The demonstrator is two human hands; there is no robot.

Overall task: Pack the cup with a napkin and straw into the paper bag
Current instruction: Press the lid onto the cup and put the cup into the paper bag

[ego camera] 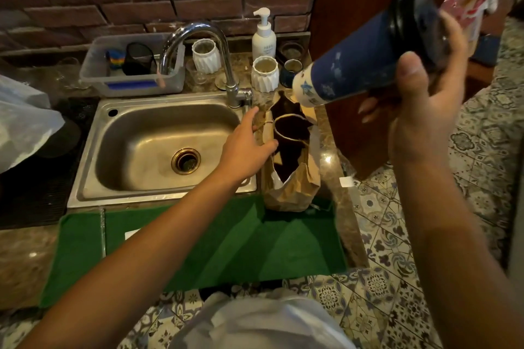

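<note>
Cup [365, 65]: dark blue with a pale base and a black lid, held in the air in the right hand [419, 110]. It is tilted steeply, base pointing down and leftward, lid end up by the palm. The right fingers [411, 73] are clenched round the lidded end, thumb across the near side, other fingertips showing below the body. The base hangs just above the far edge of the paper bag [292, 167], apart from it.

Paper bag: brown, standing on the counter [334, 167], mouth open upward, interior dark. Twine handles lie across the opening. Its lower end rests at the far edge of a green mat [226, 241] laid over the counter front.

Left hand [249, 147]: reaches to the bag's left rim. The left fingers [266, 147] are closed on that rim, thumb inside the mouth, the remaining fingers on the outer side toward the sink [158, 150].

Beyond the left fingers stand a chrome tap [209, 45], two white ribbed pots [265, 73], a white pump bottle [264, 37] and a clear plastic tub [133, 65]. A small white scrap [346, 181] lies on the counter right of the bag, below the right fingers; whether it is a napkin cannot be told. No straw can be identified.
</note>
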